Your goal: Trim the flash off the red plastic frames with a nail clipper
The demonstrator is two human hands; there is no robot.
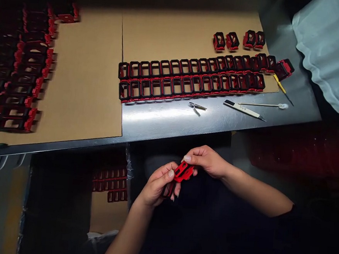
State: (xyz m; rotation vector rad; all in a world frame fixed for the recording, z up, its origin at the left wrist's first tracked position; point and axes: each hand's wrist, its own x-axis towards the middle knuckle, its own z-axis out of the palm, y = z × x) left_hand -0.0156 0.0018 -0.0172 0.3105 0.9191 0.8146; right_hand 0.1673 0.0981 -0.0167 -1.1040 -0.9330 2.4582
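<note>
Just in front of the table edge, both my hands hold one red and black plastic frame [184, 172]. My left hand [157, 184] is closed round its lower left part, thumb on top. Its black rim hangs below those fingers. My right hand [204, 160] pinches the upper right corner between thumb and fingers. The red side with slots faces up; the underside is partly hidden by the fingers. On the metal table nearby lie nail clippers [196, 107], a white craft knife [243, 109] and a cotton swab [264, 105].
Two rows of similar frames [172, 86] stand on the cardboard [85, 78], with a few apart behind them. More frames [22, 74] stack at the left. A yellow-handled tool [280, 84] lies at the right, near a white cloth [331, 49]. Below, a box [105, 211] holds more frames.
</note>
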